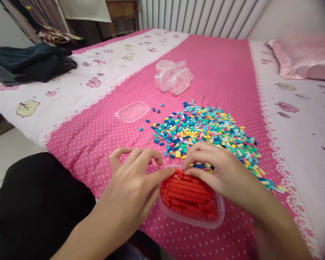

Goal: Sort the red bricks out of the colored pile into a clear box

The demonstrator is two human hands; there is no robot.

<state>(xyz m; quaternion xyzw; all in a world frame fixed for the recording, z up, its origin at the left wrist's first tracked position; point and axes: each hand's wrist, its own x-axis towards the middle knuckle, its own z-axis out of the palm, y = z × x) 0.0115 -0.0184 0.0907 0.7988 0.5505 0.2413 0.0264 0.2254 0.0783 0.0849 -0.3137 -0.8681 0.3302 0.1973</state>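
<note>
A clear plastic container [219, 218] stands on the bed close to me, filled with red toy bricks [189, 191] laid in tight rows. My left hand [137, 180] reaches over its left side, fingers apart and bent, with the thumb tip on the bricks by the far rim. At that same far rim, my right hand [215, 164] is closed in a pinch, thumb against the red bricks. Whatever lies between its fingertips is too small to make out. Just beyond the container spreads a pile of small multicoloured bricks [206, 126], partly hidden by my right hand.
A clear lid [132, 112] lies left of the pile, with a few stray blue bricks between. Farther back are several clear containers [173, 77]. Dark folded clothes [29, 63] rest at the left, a pink pillow [306, 56] at the right. The bed's edge is at the left.
</note>
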